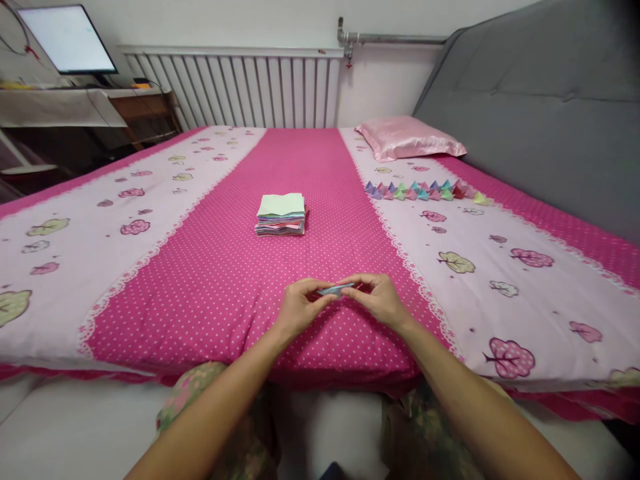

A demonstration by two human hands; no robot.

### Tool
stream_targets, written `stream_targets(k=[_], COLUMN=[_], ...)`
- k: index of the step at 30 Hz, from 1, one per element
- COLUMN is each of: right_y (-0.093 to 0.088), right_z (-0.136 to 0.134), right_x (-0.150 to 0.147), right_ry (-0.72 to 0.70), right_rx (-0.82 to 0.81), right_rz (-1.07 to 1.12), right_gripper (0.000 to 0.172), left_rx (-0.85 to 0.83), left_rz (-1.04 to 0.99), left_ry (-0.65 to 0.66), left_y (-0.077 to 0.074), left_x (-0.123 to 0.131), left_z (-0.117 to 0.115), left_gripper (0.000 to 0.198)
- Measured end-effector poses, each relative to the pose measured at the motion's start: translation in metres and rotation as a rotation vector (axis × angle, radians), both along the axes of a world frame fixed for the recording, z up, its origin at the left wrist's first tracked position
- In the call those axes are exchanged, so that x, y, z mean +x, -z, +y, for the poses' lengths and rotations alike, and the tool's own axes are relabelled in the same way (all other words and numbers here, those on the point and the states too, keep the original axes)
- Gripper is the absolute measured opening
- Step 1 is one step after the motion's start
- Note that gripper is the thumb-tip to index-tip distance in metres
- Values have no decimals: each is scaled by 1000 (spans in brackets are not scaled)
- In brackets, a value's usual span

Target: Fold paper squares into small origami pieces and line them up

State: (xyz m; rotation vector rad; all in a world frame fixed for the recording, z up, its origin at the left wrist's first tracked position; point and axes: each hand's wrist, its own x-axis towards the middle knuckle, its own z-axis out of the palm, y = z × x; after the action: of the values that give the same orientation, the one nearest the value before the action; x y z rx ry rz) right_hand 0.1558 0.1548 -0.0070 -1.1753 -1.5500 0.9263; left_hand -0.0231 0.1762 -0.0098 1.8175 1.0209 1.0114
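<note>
A small folded piece of light blue paper (336,290) is pinched between both my hands, just above the near part of the bed. My left hand (303,303) grips its left end with thumb and fingers. On the other end, my right hand (377,299) pinches with thumb and fingertips. The fingers cover both ends of the paper. Beyond my hands lies a stack of coloured paper squares (281,215), pale green on top. Farther right, two rows of small folded paper pieces (423,191) in several colours stand on the bedspread.
The bed has a pink and white bedspread (320,160). A pink pillow (410,137) rests near the grey headboard (540,87). Behind the bed are a white radiator (240,90) and a pipe. At the far left, a monitor (67,40) stands on a desk.
</note>
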Motion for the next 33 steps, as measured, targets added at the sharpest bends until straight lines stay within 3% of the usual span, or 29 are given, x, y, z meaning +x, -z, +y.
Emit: stream_targets(k=[5, 19, 33], right_y=[-2, -4, -8], right_z=[-1, -6, -4], right_x=[0, -8, -2], right_ry=[20, 30, 100], right_rx=[-7, 221, 90], right_rz=[-16, -231, -119], right_gripper=[19, 8, 11], left_rx=[-146, -68, -137], left_rz=[-103, -27, -54], left_ry=[-31, -48, -230], left_y=[5, 3, -5], left_x=[2, 4, -5], left_z=[0, -5, 2], left_gripper=[21, 13, 10])
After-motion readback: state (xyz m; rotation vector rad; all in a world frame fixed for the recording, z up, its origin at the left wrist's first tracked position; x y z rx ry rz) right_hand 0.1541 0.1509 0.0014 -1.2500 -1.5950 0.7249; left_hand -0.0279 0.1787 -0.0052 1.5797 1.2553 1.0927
